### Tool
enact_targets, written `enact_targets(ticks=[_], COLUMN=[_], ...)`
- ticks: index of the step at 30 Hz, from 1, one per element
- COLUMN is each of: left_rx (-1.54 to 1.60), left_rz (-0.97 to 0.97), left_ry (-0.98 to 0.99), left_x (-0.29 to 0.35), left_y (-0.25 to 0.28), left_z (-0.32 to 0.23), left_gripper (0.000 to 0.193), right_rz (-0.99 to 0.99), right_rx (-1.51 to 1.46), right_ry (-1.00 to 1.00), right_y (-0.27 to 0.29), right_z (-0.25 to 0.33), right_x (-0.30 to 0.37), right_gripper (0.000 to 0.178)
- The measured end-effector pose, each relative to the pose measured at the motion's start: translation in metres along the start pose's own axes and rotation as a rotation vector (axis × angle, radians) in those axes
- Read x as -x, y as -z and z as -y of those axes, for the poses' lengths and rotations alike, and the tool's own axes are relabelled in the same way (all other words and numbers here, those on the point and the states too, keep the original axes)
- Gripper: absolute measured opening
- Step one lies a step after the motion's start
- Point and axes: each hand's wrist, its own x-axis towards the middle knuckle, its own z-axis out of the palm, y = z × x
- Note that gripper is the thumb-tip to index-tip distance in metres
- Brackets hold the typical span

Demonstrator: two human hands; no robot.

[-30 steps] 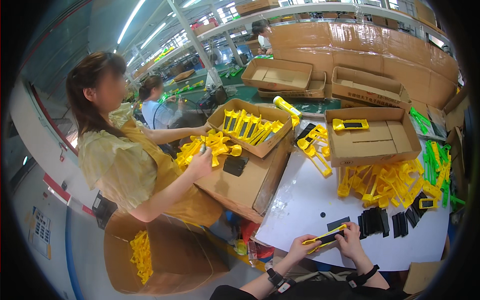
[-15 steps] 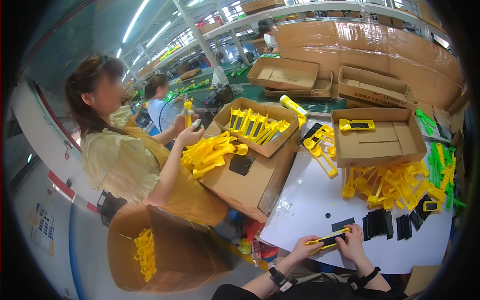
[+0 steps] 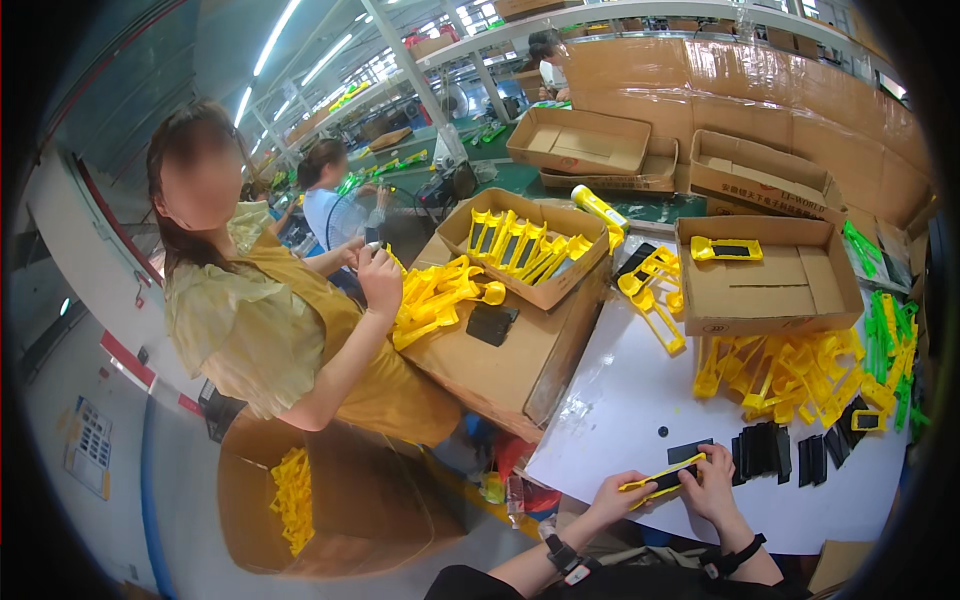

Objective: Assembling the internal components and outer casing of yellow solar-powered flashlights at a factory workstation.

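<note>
Both hands hold a long yellow plastic part (image 3: 662, 481) with a black strip along its middle, just above the white tabletop. My left hand (image 3: 614, 497) is closed on its left end. My right hand (image 3: 712, 487) grips the other end, thumb on the black strip. Right behind the part lies a dark flat strip (image 3: 688, 450). Stacks of black strips (image 3: 760, 452) are to the right of my right hand, with a heap of yellow plastic parts (image 3: 780, 372) behind them. A small black disc (image 3: 663, 432) rests on the table.
A cardboard tray (image 3: 770, 318) holding one yellow part stands behind the heap; green parts (image 3: 883, 335) lie at the right. On the left a co-worker (image 3: 300, 330) works at a carton with a filled tray (image 3: 545, 295). A big carton (image 3: 330, 540) with yellow parts stands on the floor.
My view has shifted slightly, moving the scene a little rightward. Both hands keep their hold on the yellow part. The co-worker's head has turned and their hands have moved.
</note>
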Motion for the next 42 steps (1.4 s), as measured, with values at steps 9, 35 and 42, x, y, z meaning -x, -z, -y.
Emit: enact_targets(ticks=[9, 35, 42], left_rx=[-0.013, 0.052, 0.104], left_rz=[0.047, 0.286, 0.324], left_ry=[-0.108, 0.025, 0.031], left_x=[-0.006, 0.004, -0.002], left_y=[0.005, 0.022, 0.024], left_z=[-0.001, -0.003, -0.007], left_gripper=[0.02, 0.016, 0.016], right_rz=[-0.005, 0.627, 0.705], right_rx=[0.022, -0.616, -0.535], right_ry=[0.014, -0.125, -0.273], right_y=[-0.015, 0.021, 0.016], right_z=[-0.001, -0.016, -0.009], right_x=[-0.008, -0.024, -0.03], right_gripper=[0.023, 0.023, 0.017])
